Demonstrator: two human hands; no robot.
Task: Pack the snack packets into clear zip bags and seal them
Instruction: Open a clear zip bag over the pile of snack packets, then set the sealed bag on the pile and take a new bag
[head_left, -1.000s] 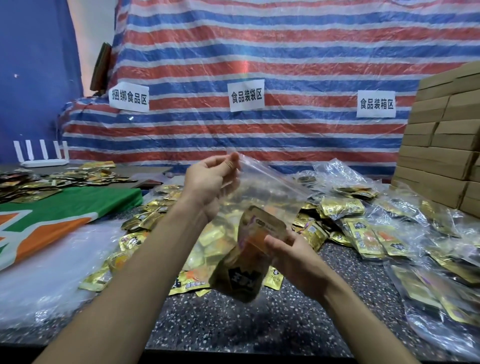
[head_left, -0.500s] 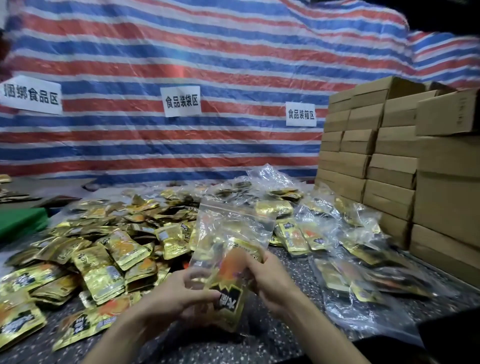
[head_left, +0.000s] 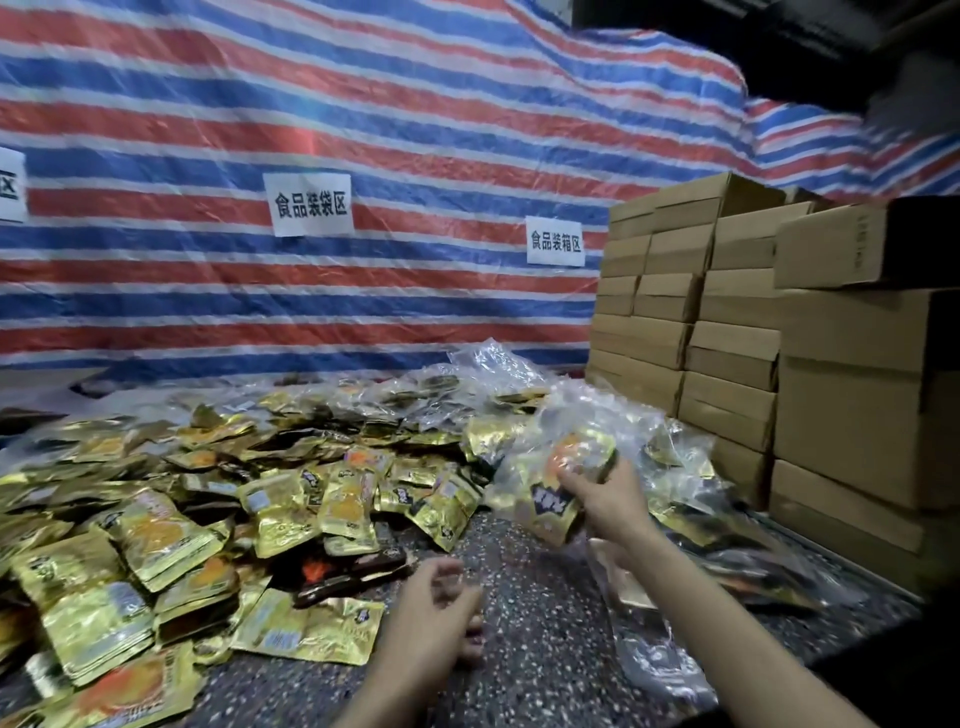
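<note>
Counter strip between packets and bags

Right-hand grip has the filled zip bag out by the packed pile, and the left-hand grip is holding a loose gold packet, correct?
Not quite. The left-hand grip holds nothing; its fingers hang loosely curled above the speckled table. The right-hand grip does hold the filled zip bag by the packed pile. Head view shows it.

Bare left forearm and right forearm — slender — ending in bare left grip, right grip.
</note>
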